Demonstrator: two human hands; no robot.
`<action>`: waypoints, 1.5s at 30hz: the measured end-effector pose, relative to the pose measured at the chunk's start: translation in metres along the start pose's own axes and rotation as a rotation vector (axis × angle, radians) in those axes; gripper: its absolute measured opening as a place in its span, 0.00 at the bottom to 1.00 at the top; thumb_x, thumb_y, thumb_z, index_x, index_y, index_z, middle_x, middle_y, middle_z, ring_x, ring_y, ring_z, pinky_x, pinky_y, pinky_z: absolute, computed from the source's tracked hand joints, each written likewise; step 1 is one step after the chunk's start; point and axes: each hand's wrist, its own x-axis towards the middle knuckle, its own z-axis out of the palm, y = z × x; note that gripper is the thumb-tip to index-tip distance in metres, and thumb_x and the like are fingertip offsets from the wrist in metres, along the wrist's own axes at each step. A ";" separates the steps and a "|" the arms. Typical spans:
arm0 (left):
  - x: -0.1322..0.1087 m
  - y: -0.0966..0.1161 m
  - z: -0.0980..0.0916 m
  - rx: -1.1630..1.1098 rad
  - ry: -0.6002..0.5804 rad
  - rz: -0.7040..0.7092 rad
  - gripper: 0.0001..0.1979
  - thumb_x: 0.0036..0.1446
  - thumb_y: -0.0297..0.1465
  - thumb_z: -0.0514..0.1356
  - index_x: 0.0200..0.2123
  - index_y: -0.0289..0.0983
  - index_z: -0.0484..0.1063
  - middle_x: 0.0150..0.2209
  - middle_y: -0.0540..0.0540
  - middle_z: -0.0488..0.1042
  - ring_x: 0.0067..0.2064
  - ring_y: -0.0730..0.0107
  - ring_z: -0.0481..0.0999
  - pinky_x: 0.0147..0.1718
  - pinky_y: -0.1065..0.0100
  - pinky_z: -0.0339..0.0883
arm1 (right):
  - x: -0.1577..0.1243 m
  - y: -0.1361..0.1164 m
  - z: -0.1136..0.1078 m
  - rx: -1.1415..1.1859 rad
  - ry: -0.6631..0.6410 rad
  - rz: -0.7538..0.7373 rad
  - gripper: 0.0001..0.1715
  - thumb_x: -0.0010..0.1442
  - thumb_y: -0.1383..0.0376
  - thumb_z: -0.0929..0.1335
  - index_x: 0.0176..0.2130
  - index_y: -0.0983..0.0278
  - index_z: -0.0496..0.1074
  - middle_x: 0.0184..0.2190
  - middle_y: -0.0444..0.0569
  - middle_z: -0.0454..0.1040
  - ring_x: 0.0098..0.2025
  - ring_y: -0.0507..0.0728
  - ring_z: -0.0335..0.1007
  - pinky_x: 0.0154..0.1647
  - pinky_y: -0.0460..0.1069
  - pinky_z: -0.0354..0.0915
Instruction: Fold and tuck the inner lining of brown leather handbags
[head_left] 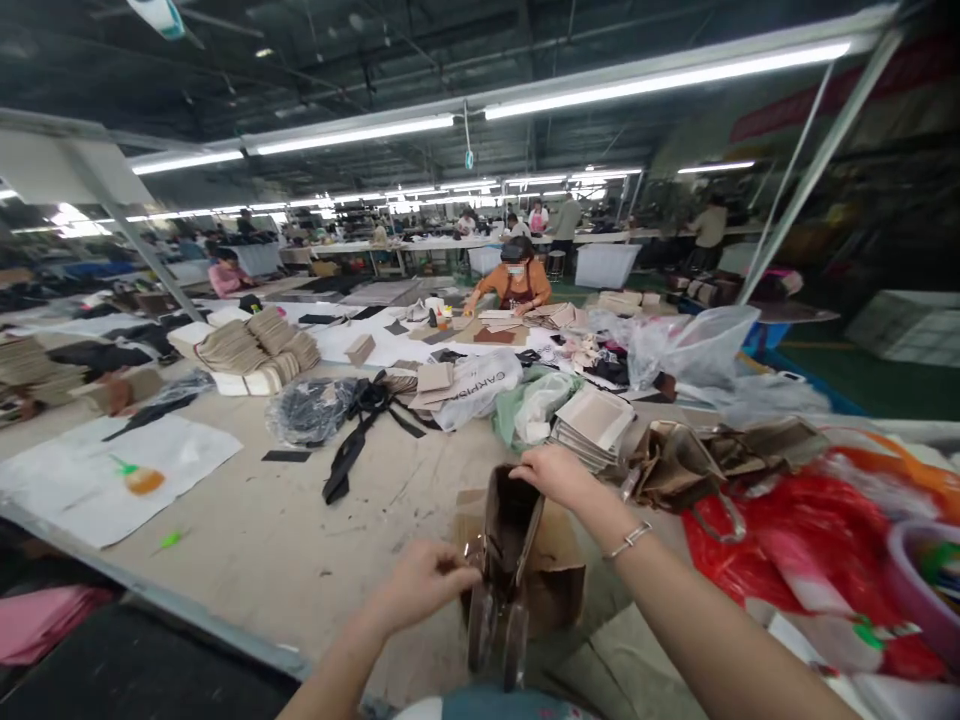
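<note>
Both hands are on it now. The brown bag (511, 520) stands mouth-up on the tabletop (300, 530), right between them. The left hand (421, 583) is clenched on the bag's near-left edge, fingers pinched around the shiny hardware there. The right hand (556, 474), bracelet (628, 540) at the wrist, reaches over from the right and grips the far rim, fingers curled down over the top.

The bag's long axis runs away from the body. The left hand takes the near end and the right hand the far end, so the open mouth gapes between the two grips. Neither hand is nearer than the other, since both are touching it. Two plastic-wrapped loops (495, 630), handles by the look of them, hang from the end just below the left hand.

A cardboard sheet (564, 585) lies under the bag. A stack of tan panels (596, 420) sits just beyond the right hand, and red plastic (780, 540) spreads out to that hand's right.
</note>
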 end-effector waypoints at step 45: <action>0.152 0.034 0.016 -0.009 0.254 0.197 0.05 0.50 0.27 0.57 0.28 0.36 0.74 0.25 0.50 0.74 0.28 0.71 0.71 0.29 0.72 0.59 | -0.019 0.004 0.029 0.660 0.165 0.305 0.12 0.55 0.63 0.66 0.39 0.58 0.76 0.39 0.43 0.78 0.39 0.55 0.73 0.42 0.48 0.65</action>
